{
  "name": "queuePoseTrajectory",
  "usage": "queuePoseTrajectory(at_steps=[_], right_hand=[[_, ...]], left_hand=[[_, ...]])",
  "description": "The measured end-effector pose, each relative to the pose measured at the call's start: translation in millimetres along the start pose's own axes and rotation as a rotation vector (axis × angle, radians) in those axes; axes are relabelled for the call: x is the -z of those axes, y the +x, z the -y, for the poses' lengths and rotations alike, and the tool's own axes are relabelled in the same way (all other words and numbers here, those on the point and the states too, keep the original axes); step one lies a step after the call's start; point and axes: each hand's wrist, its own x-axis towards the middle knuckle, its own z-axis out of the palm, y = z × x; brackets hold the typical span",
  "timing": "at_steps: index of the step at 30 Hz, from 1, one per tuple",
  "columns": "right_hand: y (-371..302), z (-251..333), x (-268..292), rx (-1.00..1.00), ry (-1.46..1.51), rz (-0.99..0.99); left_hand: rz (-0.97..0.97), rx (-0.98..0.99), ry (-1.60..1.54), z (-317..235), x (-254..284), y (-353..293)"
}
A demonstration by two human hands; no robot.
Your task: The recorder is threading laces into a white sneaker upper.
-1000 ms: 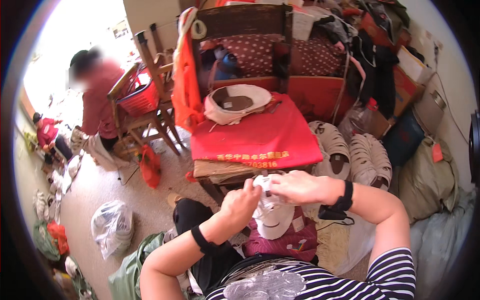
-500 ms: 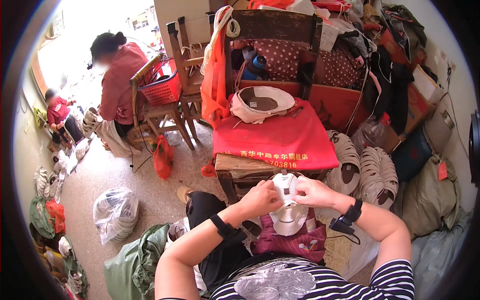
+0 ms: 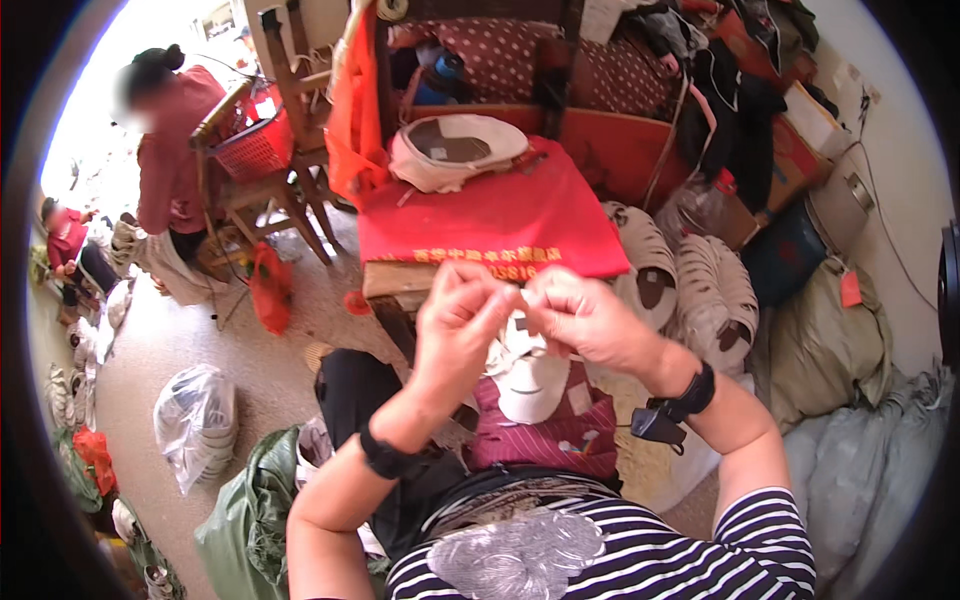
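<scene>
A white shoe upper (image 3: 534,388) rests over the maroon striped cloth on my lap, its upper part bunched and half hidden beneath my fingers. Just above it my left hand (image 3: 455,325) is closed in a pinch, thumb against forefinger. My right hand (image 3: 592,315) pinches too, its fingertips almost meeting the left ones. Something small and whitish shows between the fingertips, too small to name. On the chair in front, a red cloth bag (image 3: 480,215) lies spread over the seat, with a white and brown shoe upper (image 3: 460,150) on top.
Stacked shoe uppers (image 3: 715,300) stand on the floor right of the chair. A clear bag of shoe parts (image 3: 197,420) and a green sack (image 3: 250,515) lie to my left. Farther left, a person in red (image 3: 180,140) sits near a red basket (image 3: 255,140). Sacks line the right wall.
Both hands have risen from the sides of the shoe upper and come together fingertip to fingertip above it. The upper's top now looks bunched. The view has shifted to the right and down.
</scene>
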Motion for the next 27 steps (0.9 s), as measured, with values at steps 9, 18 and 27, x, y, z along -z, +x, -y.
queuePoseTrajectory(at_steps=[9, 18, 27], right_hand=[[12.1, -5.8, -8.6, 0.024, 0.178, 0.164], [7.6, 129.0, 25.4, 0.672, 0.501, 0.082], [-2.5, -18.1, 61.4, 0.446, -1.059, 0.002]], left_hand=[[0.031, 0.359, -0.345, 14.4, 0.0, 9.9], [0.690, 0.375, -0.071, 23.2, -16.9, -36.7], [0.381, 0.250, -0.241, -4.3, 8.8, 1.1]])
